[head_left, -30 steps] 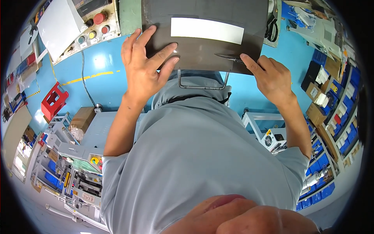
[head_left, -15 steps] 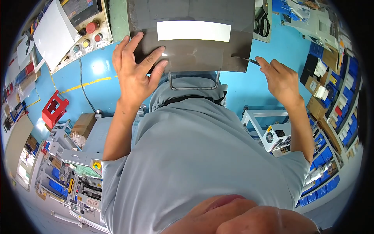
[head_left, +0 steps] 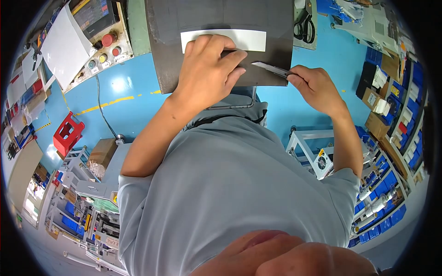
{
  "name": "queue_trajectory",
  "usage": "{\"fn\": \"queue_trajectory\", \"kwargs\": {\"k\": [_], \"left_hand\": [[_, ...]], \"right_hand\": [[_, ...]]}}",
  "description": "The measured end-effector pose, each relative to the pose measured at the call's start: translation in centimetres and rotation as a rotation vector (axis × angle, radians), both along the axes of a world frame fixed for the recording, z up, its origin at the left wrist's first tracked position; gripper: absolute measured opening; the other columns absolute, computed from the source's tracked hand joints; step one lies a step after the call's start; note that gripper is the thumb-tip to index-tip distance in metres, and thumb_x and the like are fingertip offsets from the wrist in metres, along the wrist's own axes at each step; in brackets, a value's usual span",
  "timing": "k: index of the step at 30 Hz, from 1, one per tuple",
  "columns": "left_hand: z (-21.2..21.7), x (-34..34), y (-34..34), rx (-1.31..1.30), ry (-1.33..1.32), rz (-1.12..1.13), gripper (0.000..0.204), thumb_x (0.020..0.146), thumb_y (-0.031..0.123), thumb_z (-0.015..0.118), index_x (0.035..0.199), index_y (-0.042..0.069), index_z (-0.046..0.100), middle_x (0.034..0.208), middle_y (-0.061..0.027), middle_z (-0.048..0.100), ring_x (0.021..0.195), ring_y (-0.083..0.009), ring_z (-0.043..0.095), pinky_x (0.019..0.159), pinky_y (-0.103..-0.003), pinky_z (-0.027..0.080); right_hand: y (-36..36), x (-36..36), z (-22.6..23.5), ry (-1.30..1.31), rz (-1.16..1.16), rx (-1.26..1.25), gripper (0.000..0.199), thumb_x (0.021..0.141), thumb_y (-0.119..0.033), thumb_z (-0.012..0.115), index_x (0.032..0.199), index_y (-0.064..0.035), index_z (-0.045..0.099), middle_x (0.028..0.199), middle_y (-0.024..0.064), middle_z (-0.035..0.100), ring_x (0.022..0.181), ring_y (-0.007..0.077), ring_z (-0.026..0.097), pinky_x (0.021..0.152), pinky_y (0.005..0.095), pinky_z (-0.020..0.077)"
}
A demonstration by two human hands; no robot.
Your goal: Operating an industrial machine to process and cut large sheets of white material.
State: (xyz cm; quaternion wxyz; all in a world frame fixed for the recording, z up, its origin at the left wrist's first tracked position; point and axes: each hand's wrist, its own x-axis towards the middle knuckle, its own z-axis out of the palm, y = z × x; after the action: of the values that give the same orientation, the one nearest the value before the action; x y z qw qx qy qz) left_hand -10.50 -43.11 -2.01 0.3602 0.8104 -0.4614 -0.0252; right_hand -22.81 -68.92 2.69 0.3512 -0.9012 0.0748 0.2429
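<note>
Left hand [head_left: 207, 69] has slid inward, fingers now flat over the strip [head_left: 251, 40]; right hand [head_left: 315, 87] pinches the blade [head_left: 271, 69], tip just beside them, poised to cut.

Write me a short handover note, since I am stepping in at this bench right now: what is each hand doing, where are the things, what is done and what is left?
Left hand: palm down, pressing on the dark grey sheet, fingertips at the lower edge of the white strip.
Right hand: pinching a thin metal blade, tip aimed at the left fingers, lying low over the sheet.
The sheet lies on the blue bench; scissors lie at its right.
Done: strip sits on the sheet.
Left: cannot tell whether any cut is made; blade work appears unfinished.
</note>
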Motion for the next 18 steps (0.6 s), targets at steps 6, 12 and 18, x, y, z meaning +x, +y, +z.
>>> {"fn": "queue_trajectory", "kwargs": {"k": [6, 12, 18], "left_hand": [[0.1, 0.6, -0.6, 0.002, 0.058, -0.085, 0.029, 0.069, 0.012, 0.085, 0.096, 0.013, 0.076, 0.101, -0.0018, 0.059, 0.097, -0.024, 0.055, 0.086, -0.038, 0.044], [-0.3, 1.1, -0.5, -0.035, 0.062, -0.142, 0.018, 0.071, 0.009, 0.083, 0.086, 0.013, 0.073, 0.095, -0.0004, 0.058, 0.092, -0.0237, 0.055, 0.085, -0.038, 0.045], [-0.4, 1.4, -0.3, -0.046, 0.075, -0.159, 0.018, 0.071, 0.007, 0.082, 0.085, 0.013, 0.072, 0.091, -0.0002, 0.058, 0.088, -0.0238, 0.054, 0.082, -0.037, 0.046]], "right_hand": [[0.3, -0.2, -0.1, -0.039, 0.025, 0.044, 0.023, 0.1, -0.027, 0.06, 0.092, -0.0053, 0.065, 0.069, 0.0144, 0.061, 0.063, 0.0356, 0.059, 0.058, 0.0433, 0.0448], [0.1, -0.7, 0.6, -0.083, -0.025, 0.076, 0.02, 0.095, -0.022, 0.068, 0.091, -0.0034, 0.062, 0.072, 0.0133, 0.063, 0.061, 0.0321, 0.059, 0.057, 0.038, 0.0463], [4.1, -1.1, -1.4, -0.33, 0.151, 0.357, 0.024, 0.085, -0.016, 0.078, 0.098, -0.002, 0.062, 0.115, 0.0088, 0.071, 0.064, 0.0248, 0.063, 0.056, 0.0319, 0.0518]]}}
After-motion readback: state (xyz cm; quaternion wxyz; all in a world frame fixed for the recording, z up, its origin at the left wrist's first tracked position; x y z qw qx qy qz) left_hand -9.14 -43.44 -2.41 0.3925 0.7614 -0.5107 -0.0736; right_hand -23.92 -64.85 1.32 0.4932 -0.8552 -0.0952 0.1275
